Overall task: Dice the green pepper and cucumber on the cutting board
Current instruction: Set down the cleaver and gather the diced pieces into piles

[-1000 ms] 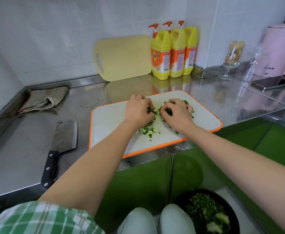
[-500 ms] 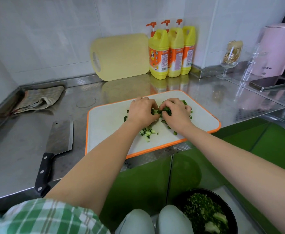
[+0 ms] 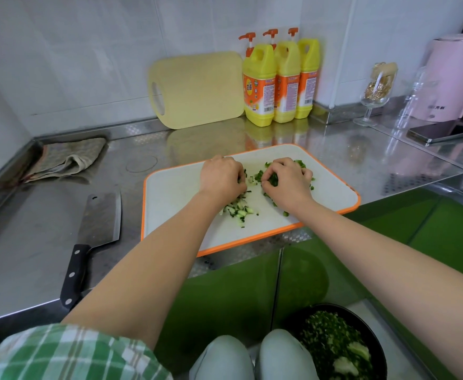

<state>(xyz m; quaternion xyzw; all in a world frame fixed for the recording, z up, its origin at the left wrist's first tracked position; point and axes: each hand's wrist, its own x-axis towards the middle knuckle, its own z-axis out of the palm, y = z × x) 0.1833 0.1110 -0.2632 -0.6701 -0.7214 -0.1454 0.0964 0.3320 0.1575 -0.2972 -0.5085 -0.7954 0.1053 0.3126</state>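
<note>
Squarely on the steel counter point(image 3: 32, 242) lies the white cutting board point(image 3: 170, 204) with its orange rim, a rounded rectangle whose long axis runs left to right, the right end skewed away from the person so that its near right corner comes close to the counter's front edge. On it the diced cucumber point(image 3: 238, 208) shows as small pale cubes with dark skin edges, strewn in a loose streak from under the left wrist toward the board's near edge. The diced pepper point(image 3: 272, 179) is darker green, scattered around and under the right hand. The left hand point(image 3: 222, 178) sits knuckles up with its fingers curled down onto the board; its fingertips are hidden, so whether it grips any pieces cannot be told. The right hand point(image 3: 288, 181) curls thumb and fingers around a clump of the diced pepper. The two hands are near each other, a few pieces lying in the gap between them. A cleaver point(image 3: 98, 223) lies on the counter left of the board, apart from it, black handle toward the person, blade pointing away.
</note>
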